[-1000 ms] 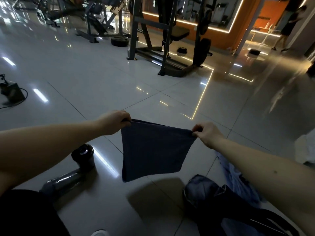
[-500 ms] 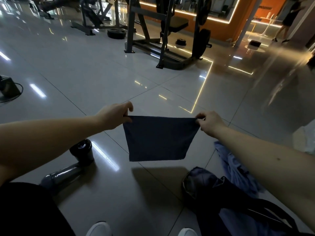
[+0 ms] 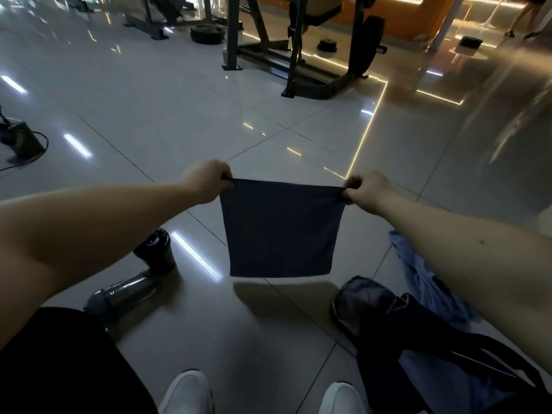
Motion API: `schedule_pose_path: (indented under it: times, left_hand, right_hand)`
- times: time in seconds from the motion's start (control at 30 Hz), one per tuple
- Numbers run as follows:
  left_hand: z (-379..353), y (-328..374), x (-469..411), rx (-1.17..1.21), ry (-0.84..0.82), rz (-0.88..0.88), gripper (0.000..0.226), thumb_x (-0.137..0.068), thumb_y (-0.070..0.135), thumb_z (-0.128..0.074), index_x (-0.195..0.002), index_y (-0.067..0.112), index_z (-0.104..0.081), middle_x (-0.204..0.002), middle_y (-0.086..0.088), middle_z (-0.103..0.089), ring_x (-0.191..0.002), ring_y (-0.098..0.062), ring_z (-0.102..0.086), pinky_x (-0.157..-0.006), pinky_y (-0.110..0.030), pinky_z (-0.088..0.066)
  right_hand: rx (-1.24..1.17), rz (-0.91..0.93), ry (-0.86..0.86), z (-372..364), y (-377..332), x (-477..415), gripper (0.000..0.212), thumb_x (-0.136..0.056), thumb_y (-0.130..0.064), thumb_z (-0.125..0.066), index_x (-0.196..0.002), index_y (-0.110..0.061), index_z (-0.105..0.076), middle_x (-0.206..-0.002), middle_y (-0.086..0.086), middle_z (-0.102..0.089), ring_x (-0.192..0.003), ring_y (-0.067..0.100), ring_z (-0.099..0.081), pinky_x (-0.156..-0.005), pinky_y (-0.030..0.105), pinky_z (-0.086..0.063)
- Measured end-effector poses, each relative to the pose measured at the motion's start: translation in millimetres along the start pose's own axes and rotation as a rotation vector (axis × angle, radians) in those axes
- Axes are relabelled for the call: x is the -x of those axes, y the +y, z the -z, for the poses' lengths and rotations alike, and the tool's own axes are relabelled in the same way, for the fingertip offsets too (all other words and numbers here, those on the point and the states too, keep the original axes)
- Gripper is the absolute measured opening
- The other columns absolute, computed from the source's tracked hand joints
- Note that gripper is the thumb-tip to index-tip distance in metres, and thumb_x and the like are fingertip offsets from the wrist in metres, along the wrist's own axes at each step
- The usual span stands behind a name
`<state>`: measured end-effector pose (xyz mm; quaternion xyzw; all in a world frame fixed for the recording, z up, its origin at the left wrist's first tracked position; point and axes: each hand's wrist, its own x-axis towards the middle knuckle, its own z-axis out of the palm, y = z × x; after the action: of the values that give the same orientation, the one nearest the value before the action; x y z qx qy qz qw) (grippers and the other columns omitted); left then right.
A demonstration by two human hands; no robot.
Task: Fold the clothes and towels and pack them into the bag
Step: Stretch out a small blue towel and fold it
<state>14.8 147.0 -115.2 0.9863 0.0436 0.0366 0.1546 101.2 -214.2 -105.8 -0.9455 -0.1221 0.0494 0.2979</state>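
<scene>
At lower right, bag (image 3: 385, 333) cropped; towel (image 3: 280, 228) corners pinched.

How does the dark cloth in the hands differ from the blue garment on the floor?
The dark cloth hangs flat and square, pinched at its top corners by the left hand and right hand; the blue garment lies rumpled on the floor. The dark cloth is navy, the blue garment paler. Both are blue-toned fabric.
</scene>
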Motion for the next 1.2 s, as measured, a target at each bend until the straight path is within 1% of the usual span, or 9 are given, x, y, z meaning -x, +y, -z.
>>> schedule_pose_path:
  times: [0.13,0.3,0.4,0.5,0.63,0.77,0.9,1.0,1.2]
  left_hand:
    - [2,-1,-16,0.12,0.156,0.028,0.012,-0.094,0.021,-0.065,-0.102,0.012,-0.07,-0.096,-0.004,-0.066,-0.089,-0.024,-0.061,-0.076,-0.036,-0.049]
    - [-2,-12,-15,0.081,0.334,-0.173,0.007,-0.086,0.017,-0.073,-0.088,0.011,-0.07,-0.091,-0.003,-0.063,-0.084,-0.022,-0.052,-0.081,-0.041,-0.048]
    - [-18,-25,5,0.0,0.205,-0.387,0.008,-0.081,0.015,-0.077,-0.084,0.014,-0.069,-0.09,-0.001,-0.062,-0.084,-0.024,-0.055,-0.077,-0.04,-0.05]
    - [-41,-33,26,-0.16,-0.11,-0.465,0.009,-0.085,0.028,-0.075,-0.089,0.024,-0.069,-0.099,0.005,-0.061,-0.096,-0.018,-0.057,-0.076,-0.031,-0.048]
    - [-98,-32,51,-0.23,-0.418,-0.426,0.01,-0.086,0.032,-0.071,-0.095,0.027,-0.069,-0.104,0.009,-0.062,-0.1,-0.011,-0.058,-0.075,-0.021,-0.038]
    - [-157,-40,88,-0.235,-0.666,-0.333,0.012,-0.086,0.035,-0.066,-0.096,0.027,-0.067,-0.107,0.007,-0.063,-0.098,-0.015,-0.06,-0.079,-0.027,-0.048]
    - [-184,-43,118,-0.23,-0.844,-0.327,0.012,-0.09,0.035,-0.06,-0.099,0.027,-0.064,-0.11,0.002,-0.062,-0.1,-0.019,-0.061,-0.089,-0.038,-0.053]
    - [-189,-45,116,-0.146,-0.844,-0.247,0.014,-0.092,0.036,-0.056,-0.096,0.024,-0.06,-0.104,0.002,-0.064,-0.095,-0.019,-0.062,-0.088,-0.039,-0.054]
    - [-187,-45,45,0.143,-0.547,0.02,0.008,-0.084,0.022,-0.057,-0.091,0.022,-0.063,-0.092,0.0,-0.068,-0.083,-0.02,-0.063,-0.076,-0.034,-0.054]
  right_hand:
    - [-0.011,0.039,0.102,4,-7,-11,0.003,-0.083,-0.016,-0.071,-0.084,-0.018,-0.071,-0.084,0.001,-0.07,-0.083,0.018,-0.066,-0.071,0.029,-0.052]
    - [0.006,0.116,0.108,3,-1,3,0.003,-0.082,-0.016,-0.07,-0.08,-0.019,-0.071,-0.078,-0.001,-0.069,-0.076,0.015,-0.064,-0.062,0.025,-0.046]
    - [0.063,0.124,0.008,-8,16,18,0.004,-0.083,-0.016,-0.07,-0.082,-0.02,-0.071,-0.077,-0.002,-0.07,-0.077,0.018,-0.066,-0.07,0.033,-0.054]
    - [0.192,0.086,-0.244,-32,37,38,0.002,-0.088,-0.022,-0.07,-0.09,-0.023,-0.07,-0.079,-0.006,-0.07,-0.076,0.013,-0.066,-0.071,0.032,-0.054]
    - [0.306,0.023,-0.506,-88,77,62,0.006,-0.086,-0.02,-0.072,-0.088,-0.024,-0.068,-0.081,-0.003,-0.069,-0.075,0.016,-0.065,-0.064,0.023,-0.041]
    - [0.336,-0.005,-0.595,-132,103,91,0.006,-0.087,-0.02,-0.071,-0.093,-0.019,-0.071,-0.086,-0.002,-0.067,-0.081,0.013,-0.06,-0.066,0.023,-0.043]
    - [0.408,-0.001,-0.737,-153,116,107,0.011,-0.086,-0.027,-0.071,-0.08,-0.028,-0.062,-0.084,-0.01,-0.064,-0.077,0.009,-0.062,-0.061,0.021,-0.043]
    - [0.377,-0.038,-0.701,-159,121,96,0.01,-0.083,-0.025,-0.071,-0.083,-0.028,-0.062,-0.086,-0.008,-0.066,-0.079,0.011,-0.062,-0.066,0.024,-0.047]
    - [0.16,-0.164,-0.532,-166,122,34,0.012,-0.081,-0.013,-0.067,-0.078,-0.02,-0.057,-0.075,-0.004,-0.058,-0.074,0.018,-0.055,-0.066,0.03,-0.045]
